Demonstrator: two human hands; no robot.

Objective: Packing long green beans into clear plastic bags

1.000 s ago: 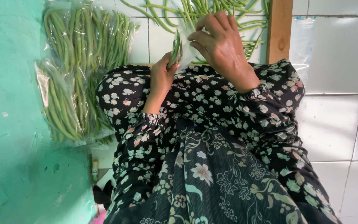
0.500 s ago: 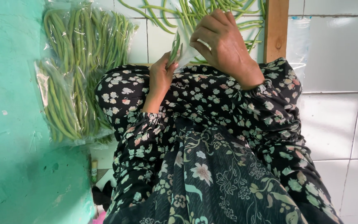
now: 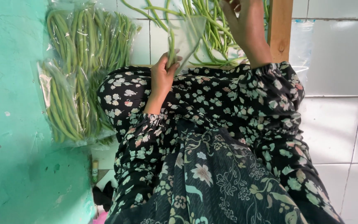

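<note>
Head view showed your left hand pinching a clear bag with beans inside, at twelve o'clock; your right hand reached the loose green beans (finger grip unclear). Filling was underway; next called for gathering more.

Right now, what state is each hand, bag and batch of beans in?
left hand: closed on the clear bag's lower end
clear bag: held up, mouth open, a few beans inside
right hand: raised over the loose beans, fingers cut off by the frame edge
loose beans: unbagged, spread in a pile on the tiles
packed bags: filled with beans, lying stacked by the green wall
</note>
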